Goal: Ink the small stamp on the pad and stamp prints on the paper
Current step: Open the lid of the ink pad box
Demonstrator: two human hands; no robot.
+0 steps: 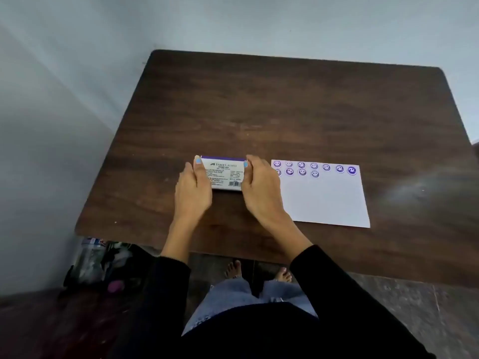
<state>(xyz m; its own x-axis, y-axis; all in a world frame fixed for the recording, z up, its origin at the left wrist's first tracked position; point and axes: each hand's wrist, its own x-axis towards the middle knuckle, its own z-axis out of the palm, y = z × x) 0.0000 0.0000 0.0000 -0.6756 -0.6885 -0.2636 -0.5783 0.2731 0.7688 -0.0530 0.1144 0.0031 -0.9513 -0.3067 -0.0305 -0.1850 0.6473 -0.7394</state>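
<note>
A white stamp pad case with a purple edge and printed label lies on the dark wooden table, its lid down. My left hand grips its left end and my right hand grips its right end. To the right lies a white sheet of paper with two rows of several purple smiley prints along its top. The small stamp is not visible.
The table stands in a corner against pale walls. On the floor at the lower left sit a plastic bottle and a dark bag. My bare feet show under the table's near edge.
</note>
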